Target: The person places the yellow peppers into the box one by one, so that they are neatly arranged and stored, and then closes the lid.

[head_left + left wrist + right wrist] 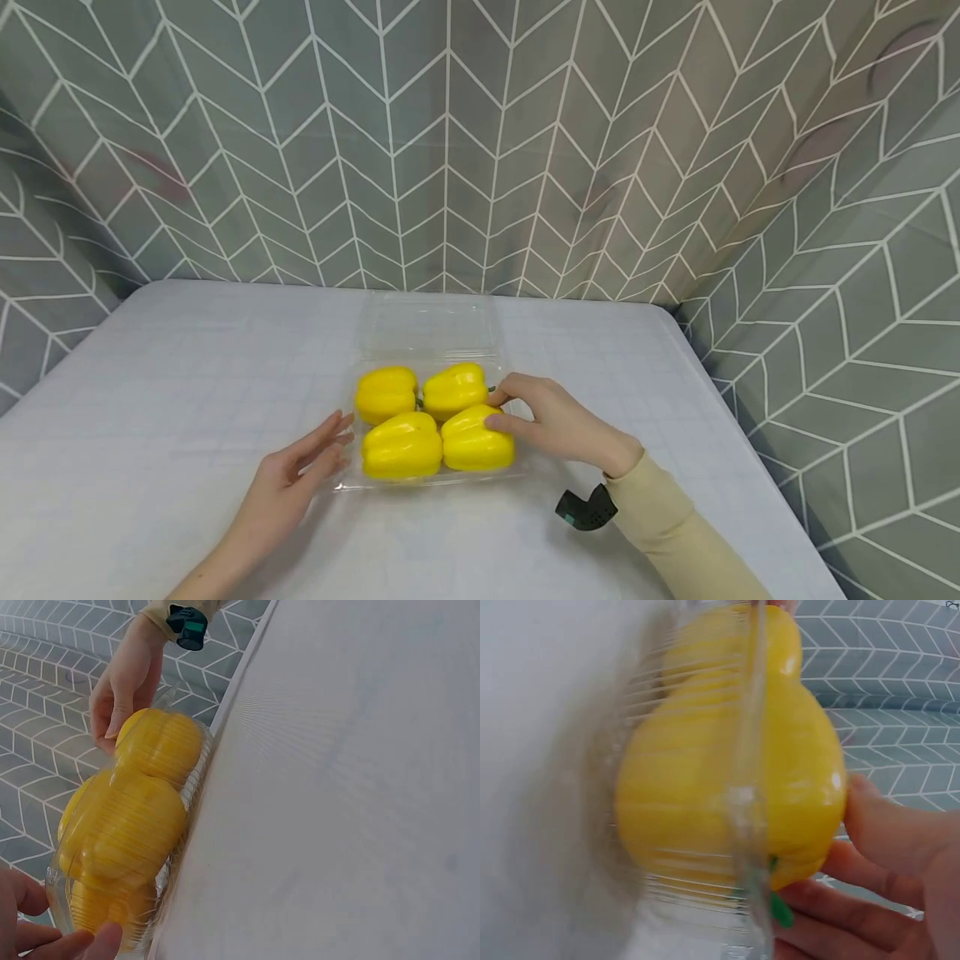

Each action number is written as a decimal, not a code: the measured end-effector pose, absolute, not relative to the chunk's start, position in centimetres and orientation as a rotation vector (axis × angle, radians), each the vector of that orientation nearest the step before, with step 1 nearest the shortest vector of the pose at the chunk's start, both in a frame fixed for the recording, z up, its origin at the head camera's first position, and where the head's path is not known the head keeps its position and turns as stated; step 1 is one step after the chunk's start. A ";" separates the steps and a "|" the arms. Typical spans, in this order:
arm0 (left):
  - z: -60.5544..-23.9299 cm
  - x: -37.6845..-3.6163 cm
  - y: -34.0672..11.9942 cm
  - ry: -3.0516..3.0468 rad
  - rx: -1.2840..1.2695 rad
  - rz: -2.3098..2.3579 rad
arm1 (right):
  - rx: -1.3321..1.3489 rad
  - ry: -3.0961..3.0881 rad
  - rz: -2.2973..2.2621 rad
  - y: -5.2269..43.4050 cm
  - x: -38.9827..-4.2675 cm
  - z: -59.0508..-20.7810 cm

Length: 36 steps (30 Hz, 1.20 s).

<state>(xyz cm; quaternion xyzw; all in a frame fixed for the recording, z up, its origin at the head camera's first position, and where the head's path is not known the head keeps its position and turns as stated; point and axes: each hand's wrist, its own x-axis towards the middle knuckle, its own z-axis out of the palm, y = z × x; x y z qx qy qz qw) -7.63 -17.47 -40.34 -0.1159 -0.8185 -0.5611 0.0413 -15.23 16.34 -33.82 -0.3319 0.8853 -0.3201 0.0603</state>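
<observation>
Several glossy yellow bell peppers lie in two rows in a clear plastic container (427,482). At its right end, my right hand (558,421) holds the front-right bell pepper (476,446), thumb on its upper side and fingers curled by its end. A green stem (781,910) shows beside those fingers in the right wrist view. The back-right bell pepper (454,390) is close to the index fingertip. On the left, my left hand (292,475) has loosely bent fingers right at the container's left edge, near the front-left bell pepper (402,446).
The container's clear lid (427,327) lies folded back toward the far table edge. A white cloth covers the table (187,375). Grey curtains (420,142) with white chevron lines hang behind and at the sides. A black wrist camera (587,508) sits by the right cuff.
</observation>
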 end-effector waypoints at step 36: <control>-40.3 -12.0 -16.0 -2.434 -0.085 -1.830 | -0.833 3.007 -1.377 18.6 -17.7 -37.6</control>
